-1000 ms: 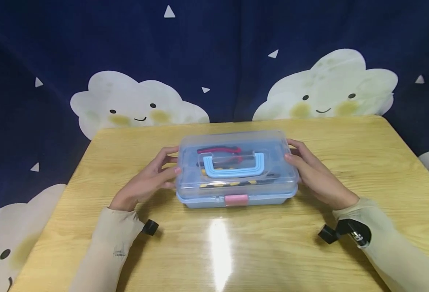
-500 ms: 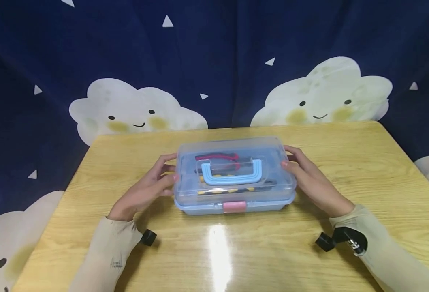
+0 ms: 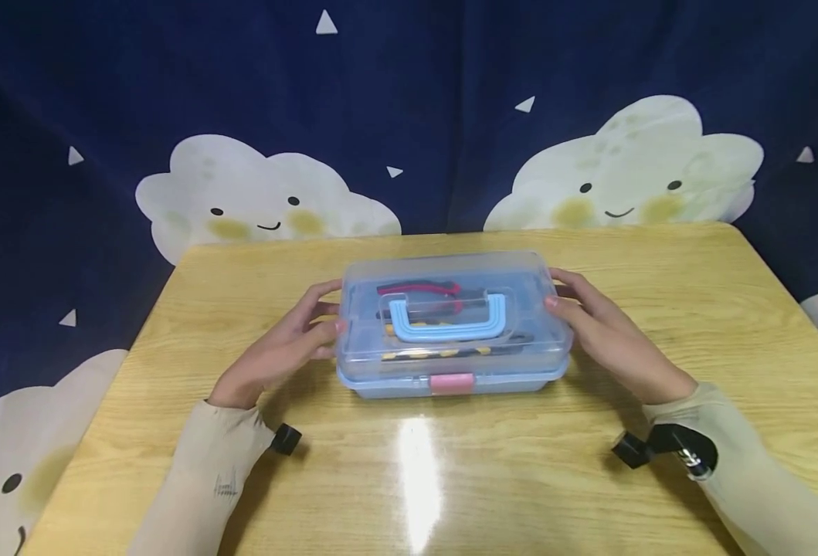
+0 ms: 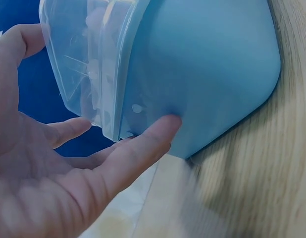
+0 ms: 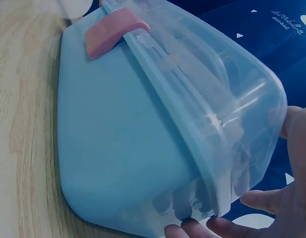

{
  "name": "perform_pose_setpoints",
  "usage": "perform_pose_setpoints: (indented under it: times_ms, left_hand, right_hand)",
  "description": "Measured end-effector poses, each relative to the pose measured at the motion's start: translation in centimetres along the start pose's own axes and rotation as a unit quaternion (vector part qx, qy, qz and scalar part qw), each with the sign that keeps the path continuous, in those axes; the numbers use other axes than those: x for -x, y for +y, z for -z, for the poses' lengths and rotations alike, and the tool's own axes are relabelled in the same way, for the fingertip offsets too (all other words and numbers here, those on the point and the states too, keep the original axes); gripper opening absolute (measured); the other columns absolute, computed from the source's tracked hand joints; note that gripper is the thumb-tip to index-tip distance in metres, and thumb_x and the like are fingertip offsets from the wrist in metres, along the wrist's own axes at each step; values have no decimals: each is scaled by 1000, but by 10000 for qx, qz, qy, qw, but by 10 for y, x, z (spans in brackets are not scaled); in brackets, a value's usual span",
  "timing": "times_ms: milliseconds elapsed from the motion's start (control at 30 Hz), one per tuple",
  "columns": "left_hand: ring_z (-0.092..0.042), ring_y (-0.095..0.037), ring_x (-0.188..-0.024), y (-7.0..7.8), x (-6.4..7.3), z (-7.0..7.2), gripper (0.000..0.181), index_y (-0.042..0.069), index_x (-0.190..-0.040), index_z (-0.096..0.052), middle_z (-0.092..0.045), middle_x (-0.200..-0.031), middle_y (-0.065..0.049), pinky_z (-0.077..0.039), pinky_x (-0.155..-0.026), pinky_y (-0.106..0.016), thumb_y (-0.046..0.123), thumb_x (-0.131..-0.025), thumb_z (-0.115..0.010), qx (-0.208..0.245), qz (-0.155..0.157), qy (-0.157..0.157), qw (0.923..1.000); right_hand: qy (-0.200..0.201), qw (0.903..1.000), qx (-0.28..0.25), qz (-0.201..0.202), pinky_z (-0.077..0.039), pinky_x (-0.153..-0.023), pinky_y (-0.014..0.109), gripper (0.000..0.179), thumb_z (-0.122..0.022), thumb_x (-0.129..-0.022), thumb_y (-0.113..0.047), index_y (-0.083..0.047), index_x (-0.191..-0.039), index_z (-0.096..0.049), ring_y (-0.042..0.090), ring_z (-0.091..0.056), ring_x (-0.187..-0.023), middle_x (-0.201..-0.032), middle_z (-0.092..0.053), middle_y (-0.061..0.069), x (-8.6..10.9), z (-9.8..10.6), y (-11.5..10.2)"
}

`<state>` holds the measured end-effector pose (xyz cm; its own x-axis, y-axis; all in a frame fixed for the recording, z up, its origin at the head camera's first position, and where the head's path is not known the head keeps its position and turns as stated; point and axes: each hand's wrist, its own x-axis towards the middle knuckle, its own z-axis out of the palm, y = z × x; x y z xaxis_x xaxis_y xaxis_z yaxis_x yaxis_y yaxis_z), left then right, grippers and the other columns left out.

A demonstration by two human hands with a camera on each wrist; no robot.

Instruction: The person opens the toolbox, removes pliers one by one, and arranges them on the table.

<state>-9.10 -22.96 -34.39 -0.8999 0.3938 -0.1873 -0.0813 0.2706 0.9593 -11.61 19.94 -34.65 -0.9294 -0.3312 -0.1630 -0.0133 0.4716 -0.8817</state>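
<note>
A light-blue toolbox [image 3: 450, 386] with a clear lid [image 3: 520, 363] sits closed on the wooden table. On the lid lies a blue handle [image 3: 446, 333], and a pink latch [image 3: 452, 384] holds the front. Through the lid show pliers [image 3: 419, 289] with red-and-black handles and a yellow-and-black tool [image 3: 436, 353], its kind unclear. My left hand [image 3: 280, 351] touches the left end with fingers spread; in the left wrist view one fingertip presses the blue wall [image 4: 212, 74]. At the right end, my right hand [image 3: 610, 340] rests its thumb on the lid and its fingers against the side.
The wooden table [image 3: 520, 479] runs out to both sides and toward me, with a bright reflection in front of the box. Behind it hangs a dark-blue curtain [image 3: 443, 116] with smiling clouds. A small black camera sits at each wrist, the right one [image 3: 633, 449] near the tabletop.
The head view has tipped up and back again slightly. Both hands keep their places at the box ends, and the toolbox has not moved on the table.
</note>
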Motion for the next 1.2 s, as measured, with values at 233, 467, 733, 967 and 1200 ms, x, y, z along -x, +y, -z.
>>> perform_pose_setpoints:
  times_ms: [233,467,733,967,1200]
  left_hand:
    - [-58,-34,-128,-1,-1,1,63,29,-162,-22,-40,-154,-21,-62,-96,-42,29,-108,-54,-20,38,16,10000]
    - [-58,-34,-124,-1,-1,0,64,23,-163,-21,-40,-154,-24,-63,-91,-37,25,-108,-54,-16,97,135,9999]
    - [-59,-33,-125,1,-1,0,65,23,-163,-21,-40,-154,-23,-63,-91,-38,26,-108,-55,-16,112,156,9998]
    - [-60,-33,-123,0,-1,0,64,23,-163,-21,-40,-154,-24,-64,-90,-39,25,-108,-54,-11,88,157,9998]
    - [-59,-33,-124,0,-2,0,65,22,-163,-20,-40,-154,-24,-64,-90,-38,25,-108,-54,21,58,124,9999]
  right_hand:
    - [750,9968,154,217,-49,-90,10,57,-48,-108,-47,-21,-158,-37,14,-53,-129,-158,-43,11,4,1,-6]
    - [1861,9764,51,1094,-48,-93,5,37,-59,-106,-22,-14,-141,-52,1,-59,-121,-139,-55,-8,15,0,-17]
    - [2197,9558,-475,1897,-52,-96,10,30,-61,-100,2,-3,-129,-60,8,-65,-116,-126,-65,-5,31,-11,-36]
    - [1943,9295,-1436,2788,-54,-97,17,31,-58,-93,16,2,-120,-65,16,-65,-111,-122,-67,9,40,-23,-44]
    - [1722,9307,-1427,2895,-58,-86,15,21,-57,-92,19,11,-110,-65,12,-72,-99,-108,-73,5,49,-27,-48]
